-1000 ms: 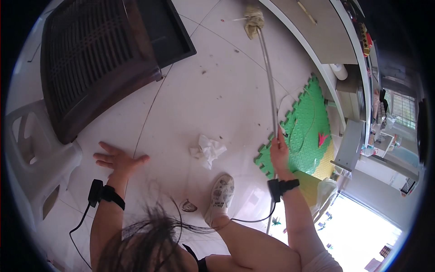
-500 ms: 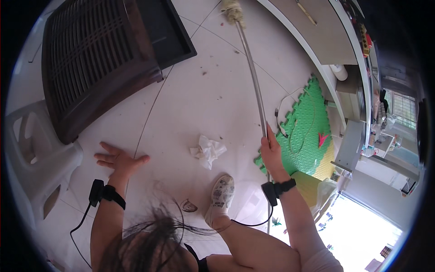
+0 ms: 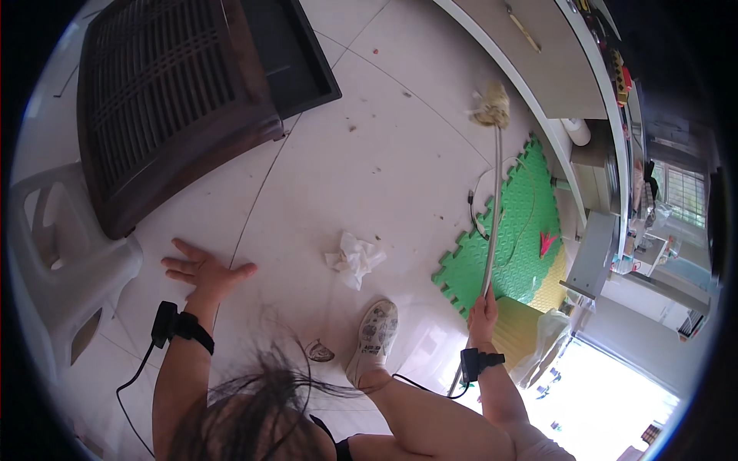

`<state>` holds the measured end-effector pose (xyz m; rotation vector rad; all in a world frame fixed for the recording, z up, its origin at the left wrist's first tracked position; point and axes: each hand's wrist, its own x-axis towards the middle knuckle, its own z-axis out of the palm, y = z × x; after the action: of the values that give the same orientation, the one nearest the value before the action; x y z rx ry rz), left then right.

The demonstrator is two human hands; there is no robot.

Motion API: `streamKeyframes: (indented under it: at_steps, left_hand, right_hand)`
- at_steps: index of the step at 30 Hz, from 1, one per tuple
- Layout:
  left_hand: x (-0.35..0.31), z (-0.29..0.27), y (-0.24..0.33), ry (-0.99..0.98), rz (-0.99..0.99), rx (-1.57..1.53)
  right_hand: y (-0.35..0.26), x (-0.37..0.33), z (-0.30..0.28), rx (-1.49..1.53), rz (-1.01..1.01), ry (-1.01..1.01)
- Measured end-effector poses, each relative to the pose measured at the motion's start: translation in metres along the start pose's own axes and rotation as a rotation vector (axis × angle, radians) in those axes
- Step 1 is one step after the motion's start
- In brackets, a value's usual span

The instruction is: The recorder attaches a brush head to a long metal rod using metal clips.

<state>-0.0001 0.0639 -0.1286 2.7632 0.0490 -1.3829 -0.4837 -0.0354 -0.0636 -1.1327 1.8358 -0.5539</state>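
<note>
My right hand [image 3: 483, 309] is closed round the long metal handle of a mop [image 3: 494, 223]. The handle runs away from me across a green foam mat. Its shaggy beige head [image 3: 492, 106] lies at the far right, beside the curved base of a cabinet. Over the floor at the left, my left hand [image 3: 204, 270] is empty, fingers and thumb spread wide; whether it touches the floor I cannot tell. Crumpled white tissue [image 3: 355, 260] sits on the tiles between my hands, with small dark bits of debris [image 3: 352, 128] scattered beyond it.
A dark slatted wooden piece of furniture [image 3: 165, 115] stands at the far left, a white plastic stool [image 3: 77, 253] nearer. Right are the green foam mat [image 3: 461, 265] with a cable on it, a white-edged cabinet [image 3: 530, 54] and a plastic bag [image 3: 542, 346]. My shoe [image 3: 377, 334] is below the tissue.
The mop's head has moved right and nearer to me, toward the cabinet. My right hand has drawn back and slightly right, still gripping the handle. The left hand stays nearly still.
</note>
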Motion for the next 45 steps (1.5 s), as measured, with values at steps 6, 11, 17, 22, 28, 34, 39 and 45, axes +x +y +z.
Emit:
streamKeyframes:
  at_steps: [6,11,17,22,28,34,39,45]
  left_hand:
    - [-0.004,-0.008,0.004,0.016,-0.023,0.022]
    - [0.003,0.003,0.004,0.008,-0.031,0.042]
    - [-0.002,-0.003,0.005,0.025,-0.053,0.059]
    - [0.0,-0.001,0.005,-0.009,-0.013,0.046]
    - [-0.002,0.0,0.006,0.015,-0.037,0.086]
    - [-0.006,-0.003,0.006,-0.001,0.017,0.007]
    - [0.003,0.005,-0.002,0.019,0.015,0.032]
    - [-0.008,0.004,0.009,-0.004,-0.001,0.045]
  right_hand:
    - [-0.025,0.045,0.015,-0.06,0.062,0.177]
    - [-0.062,0.123,0.045,-0.232,-0.077,0.166]
    - [-0.042,0.074,0.089,-0.412,-0.371,-0.079]
    - [-0.04,0.038,0.06,-0.013,-0.083,-0.182]
    - [-0.018,0.048,0.017,0.046,0.099,0.137]
    - [-0.064,0.094,0.048,-0.039,0.111,0.111]
    - [-0.038,0.064,0.058,-0.274,-0.002,0.075]
    - [0.027,-0.044,0.001,-0.566,0.044,-0.131]
